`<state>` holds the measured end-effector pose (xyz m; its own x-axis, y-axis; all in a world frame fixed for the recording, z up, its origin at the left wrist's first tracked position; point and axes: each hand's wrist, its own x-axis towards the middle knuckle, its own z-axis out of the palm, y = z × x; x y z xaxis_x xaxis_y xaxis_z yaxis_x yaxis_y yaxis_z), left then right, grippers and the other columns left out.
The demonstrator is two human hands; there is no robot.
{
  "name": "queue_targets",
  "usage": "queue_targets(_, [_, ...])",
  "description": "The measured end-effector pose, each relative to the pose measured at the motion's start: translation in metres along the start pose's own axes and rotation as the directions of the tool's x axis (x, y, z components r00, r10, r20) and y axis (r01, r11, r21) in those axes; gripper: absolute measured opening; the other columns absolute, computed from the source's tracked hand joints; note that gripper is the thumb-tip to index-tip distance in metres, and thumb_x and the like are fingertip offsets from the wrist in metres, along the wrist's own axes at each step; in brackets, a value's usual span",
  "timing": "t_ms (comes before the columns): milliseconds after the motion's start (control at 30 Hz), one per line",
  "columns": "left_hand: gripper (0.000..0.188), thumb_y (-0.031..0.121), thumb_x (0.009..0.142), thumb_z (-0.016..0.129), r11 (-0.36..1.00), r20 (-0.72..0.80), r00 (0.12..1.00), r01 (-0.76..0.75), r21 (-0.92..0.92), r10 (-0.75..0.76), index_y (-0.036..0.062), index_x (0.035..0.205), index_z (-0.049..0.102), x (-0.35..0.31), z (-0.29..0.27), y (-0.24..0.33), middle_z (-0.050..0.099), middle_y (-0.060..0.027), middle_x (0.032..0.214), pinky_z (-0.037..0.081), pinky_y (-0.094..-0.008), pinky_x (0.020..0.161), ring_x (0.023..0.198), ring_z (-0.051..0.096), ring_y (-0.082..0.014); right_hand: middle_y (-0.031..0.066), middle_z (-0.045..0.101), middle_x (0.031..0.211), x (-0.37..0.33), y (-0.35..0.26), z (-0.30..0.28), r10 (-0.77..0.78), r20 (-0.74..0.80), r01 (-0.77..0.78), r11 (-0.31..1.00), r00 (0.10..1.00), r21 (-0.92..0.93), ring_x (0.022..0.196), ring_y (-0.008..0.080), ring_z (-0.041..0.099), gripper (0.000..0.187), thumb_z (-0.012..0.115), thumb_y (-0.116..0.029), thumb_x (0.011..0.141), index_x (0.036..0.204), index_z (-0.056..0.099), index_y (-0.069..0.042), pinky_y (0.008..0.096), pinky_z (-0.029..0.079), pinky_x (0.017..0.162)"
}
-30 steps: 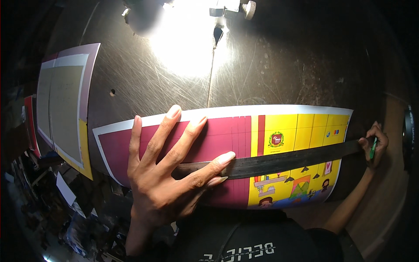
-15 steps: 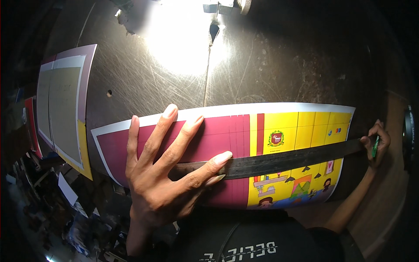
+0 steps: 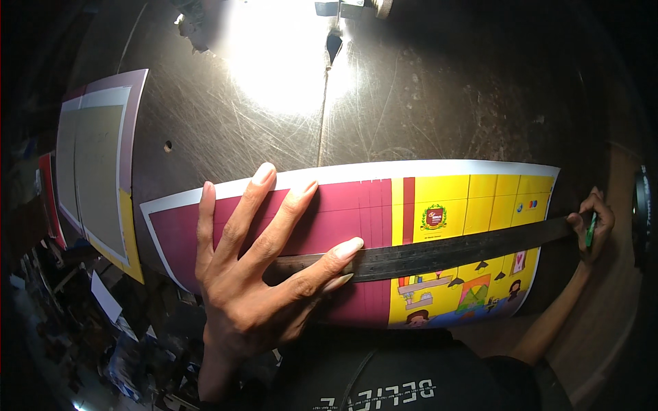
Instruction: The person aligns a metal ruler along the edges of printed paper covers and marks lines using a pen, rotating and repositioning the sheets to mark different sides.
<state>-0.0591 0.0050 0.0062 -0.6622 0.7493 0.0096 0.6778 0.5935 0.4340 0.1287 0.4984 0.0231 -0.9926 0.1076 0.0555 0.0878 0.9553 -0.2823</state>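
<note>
A printed sheet (image 3: 295, 219), maroon on the left, yellow with cartoon pictures on the right and white along its margins, lies across the table. Over it runs a long dark metal ruler (image 3: 439, 259). My left hand (image 3: 250, 288) is spread open on the maroon part; its index finger and thumb press on the ruler, while the other fingertips reach the sheet's far margin. Beyond the sheet's right edge, my right hand (image 3: 595, 222) is closed round a slim green tool (image 3: 590, 230), its kind unclear, with the fingertips at the ruler's right end.
Left of the sheet lies a maroon-and-yellow cover (image 3: 135, 178) with grey boards (image 3: 103, 171) on it. A bright lamp glare falls on the dark, scratched table (image 3: 439, 116). A metal fitting (image 3: 339, 9) stands at the far edge. Clutter fills the lower left.
The view has shifted very slightly. Both hands, the ruler and the sheet keep their places relative to one another.
</note>
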Motion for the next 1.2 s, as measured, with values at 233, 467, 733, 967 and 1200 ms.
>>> queue_targets(233, [0.032,0.041,0.078,0.079,1.0,0.008,1.0,-0.008,0.017,0.008,0.0371,0.109,0.077,-0.001,0.001,-0.001,0.059,-0.0146,0.141,0.017,-0.0594,0.121,0.14,0.044,-0.0383,0.004,0.039,0.066,0.002,-0.004,0.0,0.007,-0.003,-0.007,1.0,1.0,0.004,0.068,0.0184,0.037,0.05,0.081,-0.04,0.08,0.071,0.047,-0.005,0.0355,0.035,0.081])
queue_targets(467, [0.026,0.048,0.085,0.071,0.997,0.045,0.999,-0.03,0.073,0.027,0.0393,0.109,0.076,-0.001,0.003,-0.001,0.056,-0.0148,0.144,0.016,-0.0607,0.121,0.142,0.041,-0.0387,0.004,0.039,0.067,-0.002,0.002,-0.001,0.008,-0.006,-0.008,0.999,1.0,0.054,0.069,0.0181,0.037,0.05,0.08,-0.041,0.081,0.072,0.047,-0.005,0.0339,0.035,0.078])
queue_targets(733, [0.028,0.047,0.083,0.073,0.997,0.044,0.999,-0.018,0.078,0.014,0.039,0.109,0.076,0.001,0.002,0.001,0.056,-0.0158,0.144,0.016,-0.0601,0.121,0.142,0.041,-0.0383,0.0032,0.041,0.069,-0.003,0.003,-0.003,0.019,0.021,-0.02,0.999,1.0,0.043,0.071,0.0169,0.041,0.045,0.08,-0.037,0.083,0.074,0.05,-0.006,0.0356,0.038,0.089])
queue_targets(967, [0.029,0.048,0.082,0.073,0.996,0.046,0.999,-0.017,0.093,0.013,0.0396,0.11,0.076,-0.002,0.003,0.0,0.056,-0.0156,0.144,0.016,-0.0597,0.121,0.142,0.04,-0.0381,0.0033,0.041,0.068,-0.004,0.01,-0.005,0.035,0.05,-0.04,0.994,0.998,0.099,0.071,0.0169,0.041,0.044,0.079,-0.036,0.083,0.073,0.049,-0.006,0.0372,0.039,0.093])
queue_targets(1200, [0.029,0.049,0.083,0.072,0.995,0.034,0.999,-0.026,0.095,0.023,0.0391,0.11,0.076,-0.001,0.004,0.001,0.055,-0.015,0.144,0.017,-0.0601,0.121,0.142,0.04,-0.0377,0.0016,0.04,0.068,-0.01,0.015,-0.006,0.038,0.048,-0.04,0.998,0.998,0.051,0.066,0.0137,0.038,0.046,0.077,-0.039,0.084,0.073,0.047,-0.006,0.0394,0.035,0.103])
